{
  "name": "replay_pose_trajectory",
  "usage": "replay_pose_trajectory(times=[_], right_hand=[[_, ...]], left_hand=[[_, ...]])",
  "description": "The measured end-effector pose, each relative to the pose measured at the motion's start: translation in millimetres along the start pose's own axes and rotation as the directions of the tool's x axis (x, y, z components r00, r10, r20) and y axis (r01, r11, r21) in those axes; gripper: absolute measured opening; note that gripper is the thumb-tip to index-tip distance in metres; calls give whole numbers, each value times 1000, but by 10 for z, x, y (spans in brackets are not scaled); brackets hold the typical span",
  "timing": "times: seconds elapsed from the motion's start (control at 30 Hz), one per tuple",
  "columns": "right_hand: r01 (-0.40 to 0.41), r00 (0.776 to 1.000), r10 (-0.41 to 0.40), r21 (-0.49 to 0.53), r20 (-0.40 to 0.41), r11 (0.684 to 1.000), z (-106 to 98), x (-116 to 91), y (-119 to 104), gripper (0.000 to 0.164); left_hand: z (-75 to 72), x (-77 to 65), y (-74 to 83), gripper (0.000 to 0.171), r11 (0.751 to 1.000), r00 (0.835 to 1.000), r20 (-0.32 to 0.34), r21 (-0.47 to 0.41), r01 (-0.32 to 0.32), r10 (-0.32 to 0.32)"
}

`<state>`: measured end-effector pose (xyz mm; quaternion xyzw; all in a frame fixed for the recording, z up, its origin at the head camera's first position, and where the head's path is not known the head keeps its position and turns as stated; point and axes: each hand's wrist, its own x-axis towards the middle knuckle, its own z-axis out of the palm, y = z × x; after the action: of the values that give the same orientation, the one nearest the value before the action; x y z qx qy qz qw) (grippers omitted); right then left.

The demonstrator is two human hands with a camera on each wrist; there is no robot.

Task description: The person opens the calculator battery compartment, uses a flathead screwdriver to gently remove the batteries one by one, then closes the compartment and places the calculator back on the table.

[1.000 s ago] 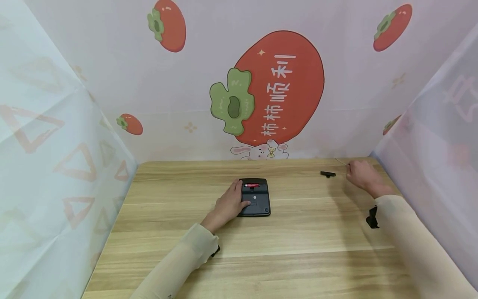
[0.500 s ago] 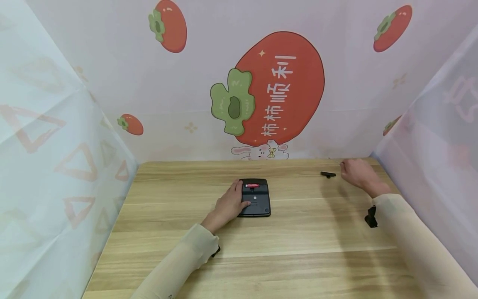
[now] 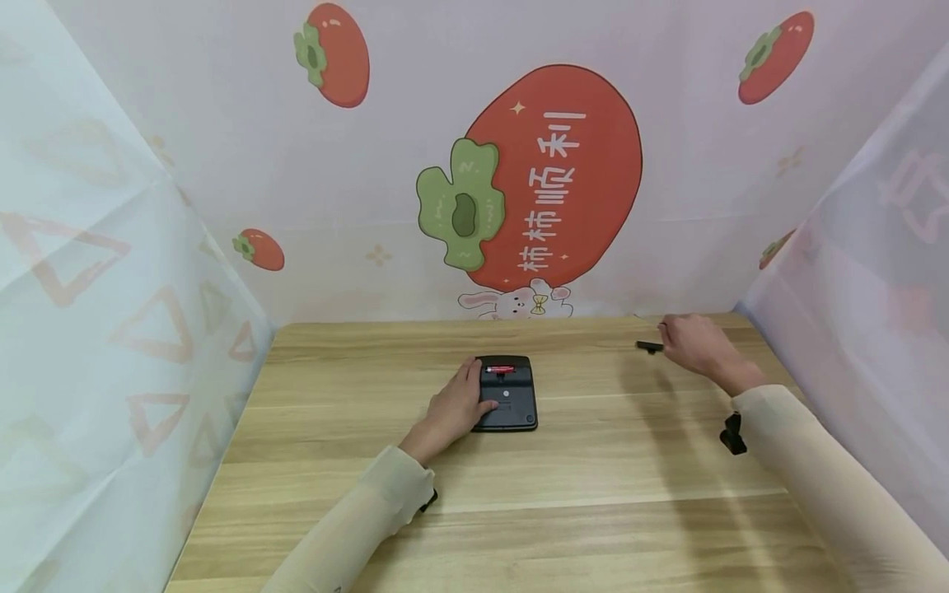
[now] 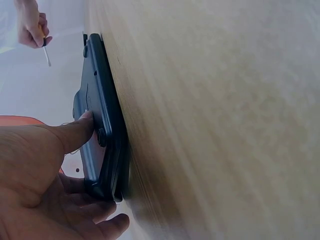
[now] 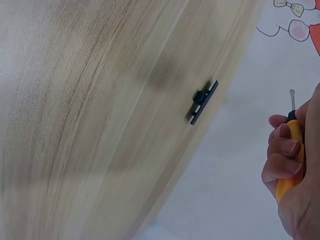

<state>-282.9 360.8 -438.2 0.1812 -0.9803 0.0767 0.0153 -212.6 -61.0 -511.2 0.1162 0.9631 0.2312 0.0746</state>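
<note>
A black calculator (image 3: 516, 405) lies face down on the wooden table, its battery slot uncovered. One red battery (image 3: 500, 370) sits in that slot. My left hand (image 3: 455, 401) grips the calculator's left side, with the thumb on its back and the fingers along the edge, as the left wrist view shows. In my right hand (image 3: 693, 342) is a screwdriver (image 5: 286, 187) with a yellow handle, fingers curled round it. Its thin flat tip points away from the hand, above the table. Just left of this hand lies a small black battery cover (image 3: 648, 347).
The wooden table (image 3: 563, 502) ends at a back wall (image 3: 371, 189) printed with persimmons and a rabbit. White printed sheets (image 3: 89, 329) stand along both sides. A black wrist mount (image 3: 732, 435) hangs by the right cuff.
My right hand has moved left with the screwdriver, from right of the battery cover to beside it. The left hand and the calculator stay in place.
</note>
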Motion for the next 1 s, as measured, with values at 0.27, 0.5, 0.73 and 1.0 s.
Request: replay_pose_trajectory(times=[0.27, 0.5, 0.73, 1.0], right_hand=[[44, 999, -44, -8, -1, 999, -9, 6, -81, 42], [88, 995, -90, -35, -40, 995, -24, 23, -122, 42], [112, 993, -114, -44, -35, 993, -73, 31, -224, 40], [137, 990, -138, -48, -17, 989, -58, 57, -361, 38]], left_hand=[[-3, 2, -5, 85, 1000, 1000, 0, 3, -8, 8], [-2, 11, -7, 85, 1000, 1000, 11, 10, 2, -3], [-25, -13, 9, 84, 1000, 1000, 2, 1, 1, -1], [-3, -10, 0, 84, 1000, 1000, 1, -5, 0, 0]])
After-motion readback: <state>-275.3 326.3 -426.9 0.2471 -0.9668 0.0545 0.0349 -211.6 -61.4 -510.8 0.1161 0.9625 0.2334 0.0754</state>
